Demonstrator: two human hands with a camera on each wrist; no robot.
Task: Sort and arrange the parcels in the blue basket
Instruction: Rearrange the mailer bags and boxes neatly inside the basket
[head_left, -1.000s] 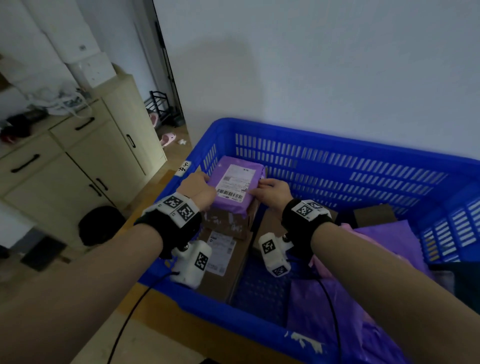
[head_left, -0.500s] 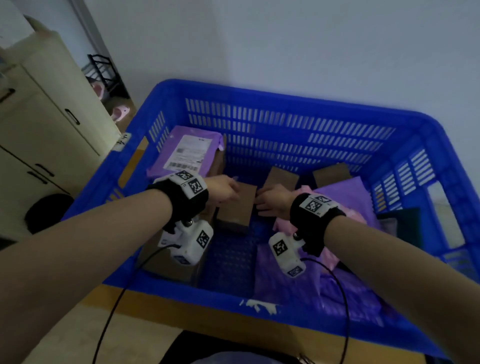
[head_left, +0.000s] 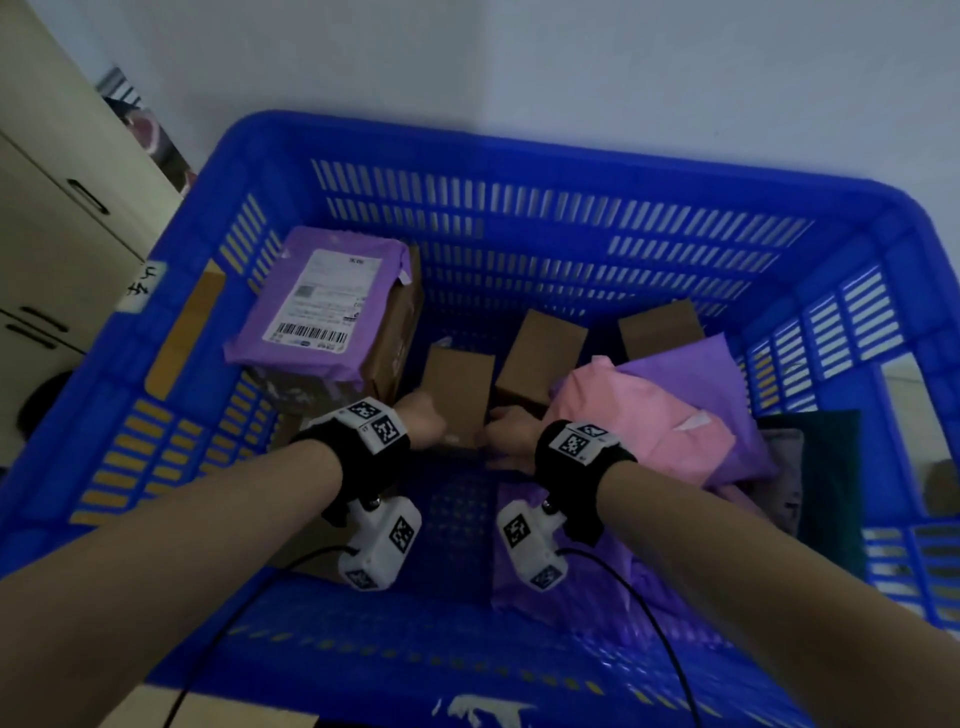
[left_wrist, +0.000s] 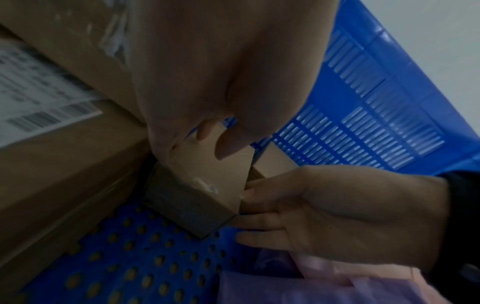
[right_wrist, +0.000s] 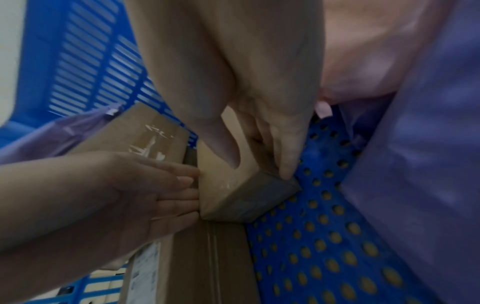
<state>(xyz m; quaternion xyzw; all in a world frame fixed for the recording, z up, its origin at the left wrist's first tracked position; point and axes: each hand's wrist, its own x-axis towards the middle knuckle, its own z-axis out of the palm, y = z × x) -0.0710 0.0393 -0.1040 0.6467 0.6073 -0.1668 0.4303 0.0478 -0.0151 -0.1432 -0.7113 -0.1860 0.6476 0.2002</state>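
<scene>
The blue basket is moulded, perforated plastic, the small box is matt brown cardboard with glossy clear tape, and the purple mailer is smooth plastic film bearing a paper label.

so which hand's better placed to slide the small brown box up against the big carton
Right: the right hand grips the small brown box on the side away from the big carton, so it can probably push it over; the left hand sits between them.
</scene>
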